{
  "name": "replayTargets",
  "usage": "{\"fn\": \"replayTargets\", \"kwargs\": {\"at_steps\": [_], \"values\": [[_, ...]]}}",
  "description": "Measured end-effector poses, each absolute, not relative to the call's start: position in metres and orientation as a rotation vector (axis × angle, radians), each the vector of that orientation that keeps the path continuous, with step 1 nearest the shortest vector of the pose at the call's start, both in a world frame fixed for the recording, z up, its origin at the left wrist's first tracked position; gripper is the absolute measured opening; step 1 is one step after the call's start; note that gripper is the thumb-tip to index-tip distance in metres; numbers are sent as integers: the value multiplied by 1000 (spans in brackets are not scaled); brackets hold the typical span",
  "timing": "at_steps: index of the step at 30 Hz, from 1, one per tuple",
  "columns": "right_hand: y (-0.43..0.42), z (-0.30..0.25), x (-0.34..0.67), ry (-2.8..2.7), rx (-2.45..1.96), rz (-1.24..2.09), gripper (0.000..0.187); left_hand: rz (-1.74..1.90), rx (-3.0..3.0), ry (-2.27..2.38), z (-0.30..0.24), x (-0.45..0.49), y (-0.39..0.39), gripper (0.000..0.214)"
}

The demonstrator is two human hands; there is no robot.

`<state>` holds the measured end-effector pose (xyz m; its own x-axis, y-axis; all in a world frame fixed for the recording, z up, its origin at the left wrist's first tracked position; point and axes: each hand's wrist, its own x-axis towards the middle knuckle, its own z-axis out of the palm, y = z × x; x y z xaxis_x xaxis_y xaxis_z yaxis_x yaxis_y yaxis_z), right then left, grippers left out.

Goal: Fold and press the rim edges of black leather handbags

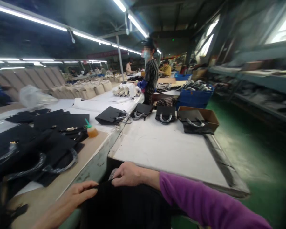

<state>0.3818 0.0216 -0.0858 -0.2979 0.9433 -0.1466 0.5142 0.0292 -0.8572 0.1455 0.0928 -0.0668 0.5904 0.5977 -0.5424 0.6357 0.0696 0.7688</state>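
A dark black piece of material (126, 203) spans the bottom middle, close to my body; its full shape is cut off by the frame. My left hand (77, 195) pinches its upper edge between thumb and fingers. A little further right, my right hand (128, 174), in a purple sleeve, grips the same edge with curled fingers. Beside the right fingertips a small checkered patch (112, 173) shows. On the left table lie several black handbags (59, 122) with plastic-wrapped handles, near a small bottle of amber liquid (92, 131) with a green nozzle.
Ahead is a white-topped table (166, 149) with black handbags (165, 114) along its far edge and an open cardboard box (209, 119). Blue crates (195, 97) stand behind. A masked person (151, 73) stands beyond the tables. Shelving (259, 82) lines the right, past green floor (238, 136).
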Motion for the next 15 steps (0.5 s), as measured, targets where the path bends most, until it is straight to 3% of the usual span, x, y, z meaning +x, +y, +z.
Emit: {"fn": "replayTargets", "kwargs": {"at_steps": [7,11,15], "values": [[12,-92,410,-1643,-1489,1300,19,-193,1898,962,-52,186,107,43],[-16,-92,444,-1412,-1495,1242,10,-47,2012,870,-23,224,87,36],[-67,-86,488,-1111,-1524,1111,16,182,1760,633,-13,257,80,49]]}}
